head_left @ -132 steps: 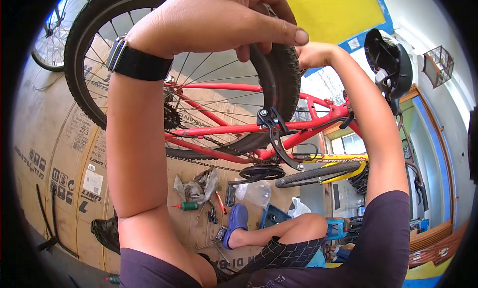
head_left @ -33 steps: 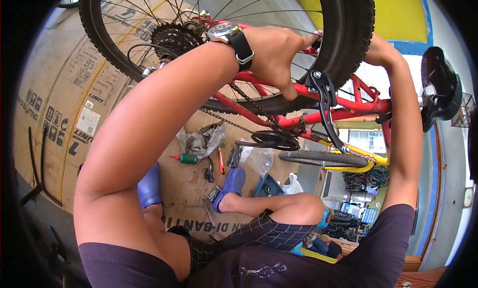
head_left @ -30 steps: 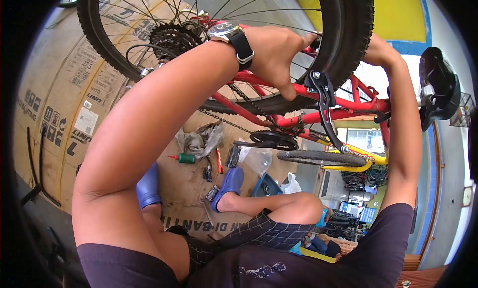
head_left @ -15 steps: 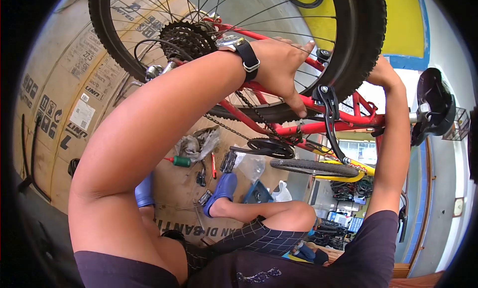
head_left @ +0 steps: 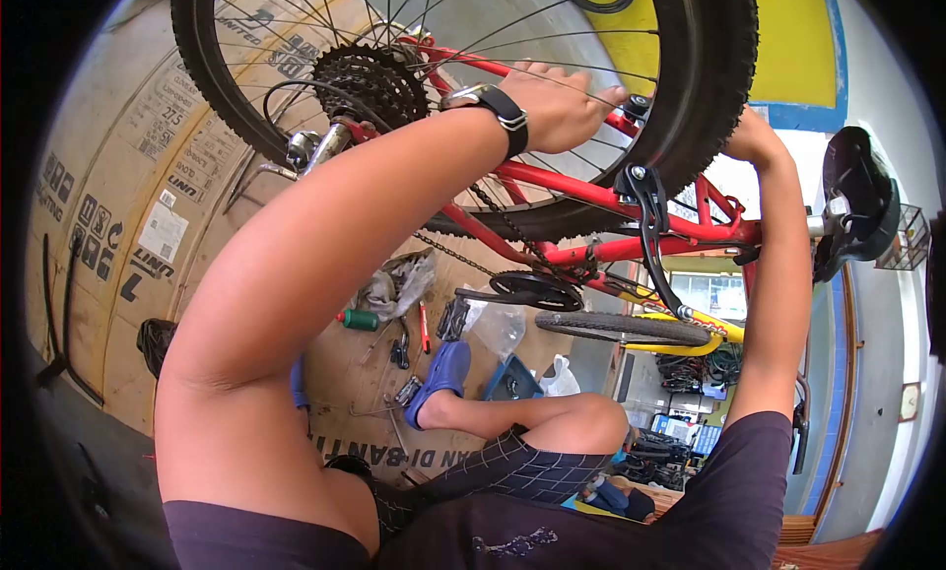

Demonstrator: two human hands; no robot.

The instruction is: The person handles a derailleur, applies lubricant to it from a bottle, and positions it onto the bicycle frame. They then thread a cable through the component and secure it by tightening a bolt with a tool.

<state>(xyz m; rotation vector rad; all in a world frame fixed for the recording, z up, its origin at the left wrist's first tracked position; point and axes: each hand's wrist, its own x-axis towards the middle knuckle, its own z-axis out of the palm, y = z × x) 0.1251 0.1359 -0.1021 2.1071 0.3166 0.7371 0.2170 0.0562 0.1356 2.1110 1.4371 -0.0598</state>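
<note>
A red bicycle frame (head_left: 591, 253) is held up in front of me, its rear wheel with a black knobby tire (head_left: 705, 87) across the top. My left hand (head_left: 557, 107), wearing a watch, reaches in by the spokes with its fingers curled over the upper red tube. Its thumb points at a brake pad (head_left: 639, 107). My right hand (head_left: 754, 138) is at the tire's right edge; its fingers are hidden behind the tire. A black brake arm (head_left: 650, 225) sits on the lower tube. The cassette (head_left: 370, 82) and the crank's chainring (head_left: 537, 291) also show.
A black saddle (head_left: 857, 205) juts out at right. Cardboard (head_left: 177, 127) covers the floor. On it lie a green bottle (head_left: 358, 320), a red marker-like item (head_left: 425, 328), a plastic bag (head_left: 404, 282) and a blue tray (head_left: 512, 381). A yellow bicycle (head_left: 705, 345) stands behind.
My left hand has shifted up and rolled over the upper tube; a digit that lay on the lower tube has left it. The wheel has moved slightly left. The right hand stays put.
</note>
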